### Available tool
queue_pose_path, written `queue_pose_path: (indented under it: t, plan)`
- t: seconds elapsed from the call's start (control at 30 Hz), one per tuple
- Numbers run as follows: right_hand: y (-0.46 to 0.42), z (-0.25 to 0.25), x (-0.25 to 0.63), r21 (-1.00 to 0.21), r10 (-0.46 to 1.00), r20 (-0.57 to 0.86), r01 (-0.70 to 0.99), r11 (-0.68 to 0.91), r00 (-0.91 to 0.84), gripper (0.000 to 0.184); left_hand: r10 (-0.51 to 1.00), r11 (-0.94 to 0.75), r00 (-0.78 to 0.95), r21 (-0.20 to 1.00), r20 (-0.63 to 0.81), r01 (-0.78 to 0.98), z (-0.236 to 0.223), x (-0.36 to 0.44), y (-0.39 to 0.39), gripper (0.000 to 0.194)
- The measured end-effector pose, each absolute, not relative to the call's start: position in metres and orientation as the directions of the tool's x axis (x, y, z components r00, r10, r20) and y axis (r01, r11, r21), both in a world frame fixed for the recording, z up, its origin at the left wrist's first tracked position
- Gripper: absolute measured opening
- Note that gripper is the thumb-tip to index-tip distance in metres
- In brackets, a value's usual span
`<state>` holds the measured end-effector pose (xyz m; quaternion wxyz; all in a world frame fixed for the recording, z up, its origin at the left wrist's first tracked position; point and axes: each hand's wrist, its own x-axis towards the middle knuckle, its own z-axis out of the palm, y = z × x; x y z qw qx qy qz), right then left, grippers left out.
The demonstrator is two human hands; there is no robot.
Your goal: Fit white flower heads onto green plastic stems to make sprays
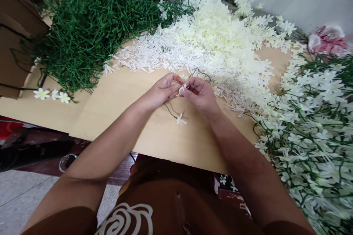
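Close together over the cardboard sheet, both my hands pinch a green artificial flower stem. My left hand (168, 88) is closed on the stem, one branch of which hangs below it and ends in a white flower (180, 119). My right hand (199, 93) has its fingertips pressed around a small white artificial flower (182, 89) between the two hands. A thin green stem (202, 70) curves up behind my right fingers. Just beyond my hands lies a pile of white stamen pieces (154, 51). My fingers hide where flower and stem meet.
Green stems (102, 25) are heaped at the back left, loose white blossoms (220, 33) at the back. Finished-looking flower sprays (317, 132) pile up on the right. A cardboard box (19, 40) stands far left, near a few white flowers (42, 94) on the cardboard sheet (110, 99).
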<state>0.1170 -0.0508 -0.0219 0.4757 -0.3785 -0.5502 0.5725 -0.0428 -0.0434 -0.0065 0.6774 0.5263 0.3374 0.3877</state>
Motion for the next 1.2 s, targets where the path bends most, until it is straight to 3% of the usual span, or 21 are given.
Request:
queue_pose_path:
  t: [0.53, 0.73, 0.97, 1.2]
  plan:
    - [-0.05, -0.033, 0.109, -0.993, 0.987, -0.004, -0.112, -0.022, -0.163, 0.05, 0.91, 0.055, 0.411, 0.998, -0.045, -0.012, -0.018, -0.036, -0.043, 0.023]
    - [-0.047, -0.032, 0.116, -0.973, 0.984, -0.013, -0.226, -0.054, -0.178, 0.046, 0.91, 0.171, 0.385, 0.985, -0.15, -0.022, -0.01, -0.037, -0.044, 0.026]
    - [-0.046, -0.027, 0.119, -0.958, 0.98, -0.06, -0.264, -0.109, -0.189, 0.047, 0.919, 0.016, 0.391, 0.994, -0.058, 0.112, -0.008, -0.043, -0.039, 0.038]
    - [-0.044, -0.029, 0.119, -0.941, 0.975, -0.08, -0.308, -0.142, -0.207, 0.047, 0.874, 0.207, 0.453, 0.978, -0.175, -0.022, -0.012, -0.047, -0.037, 0.04]
